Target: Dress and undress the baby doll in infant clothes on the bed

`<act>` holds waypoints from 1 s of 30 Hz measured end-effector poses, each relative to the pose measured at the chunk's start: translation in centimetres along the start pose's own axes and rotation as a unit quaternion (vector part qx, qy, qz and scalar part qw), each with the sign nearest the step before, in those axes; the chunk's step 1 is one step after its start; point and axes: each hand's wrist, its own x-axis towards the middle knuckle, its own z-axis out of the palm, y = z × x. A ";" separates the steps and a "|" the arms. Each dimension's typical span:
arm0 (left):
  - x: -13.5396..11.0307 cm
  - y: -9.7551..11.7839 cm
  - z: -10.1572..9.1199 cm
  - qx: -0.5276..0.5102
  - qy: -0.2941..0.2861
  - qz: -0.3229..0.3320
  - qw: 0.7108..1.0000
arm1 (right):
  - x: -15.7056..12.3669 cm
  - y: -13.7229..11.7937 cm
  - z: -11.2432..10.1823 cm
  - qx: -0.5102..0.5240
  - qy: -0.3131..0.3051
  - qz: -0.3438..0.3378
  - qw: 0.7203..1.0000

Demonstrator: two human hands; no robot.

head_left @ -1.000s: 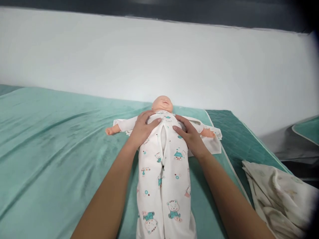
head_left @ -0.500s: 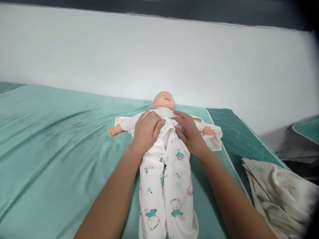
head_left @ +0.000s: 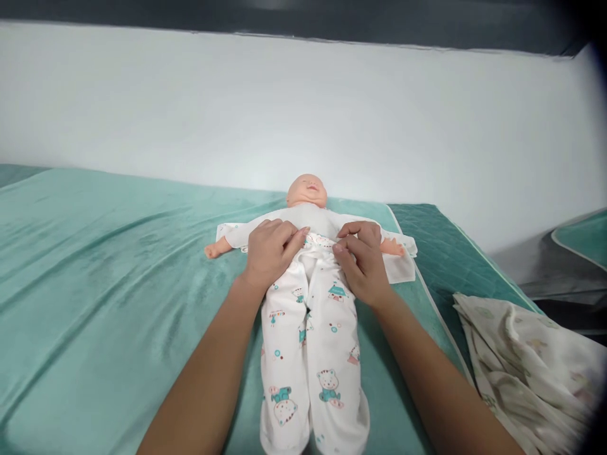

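Observation:
A baby doll (head_left: 306,189) lies on its back, head toward the wall and arms stretched out to the sides. Its chest is in plain white, and white printed baby pants (head_left: 334,328) cover its legs and feet. My left hand (head_left: 274,249) is closed at the left side of the waistband (head_left: 318,241), thumb along its edge. On the right side of the same waistband, my right hand (head_left: 363,259) pinches the cloth between thumb and bent fingers. Part of a white printed garment (head_left: 402,268) lies spread under the doll's arms.
A green velvety sheet (head_left: 118,303) with wrinkles covers the surface. A darker quilted pad (head_left: 427,246) borders it on the right, with a crumpled printed cloth (head_left: 531,360) on top. Behind the doll stands a white wall (head_left: 303,107).
My right hand's fingers have gone from spread to bent and pinching at the waistband. The waistband now lies straighter across the doll's belly, and the gap below it has narrowed.

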 end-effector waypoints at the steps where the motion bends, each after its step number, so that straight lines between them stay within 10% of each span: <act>1: -0.1 -0.1 -0.1 0.001 0.005 -0.006 1.000 | -0.1 0.1 -0.2 -0.003 -0.001 0.003 1.000; 17: -2.0 -1.0 -0.2 0.039 0.082 -0.022 0.996 | -2.3 1.8 -0.7 0.259 -0.003 0.193 0.946; 30: -4.4 1.0 -1.5 -0.119 0.060 -0.152 0.979 | -2.1 2.1 0.0 0.169 -0.061 0.111 0.978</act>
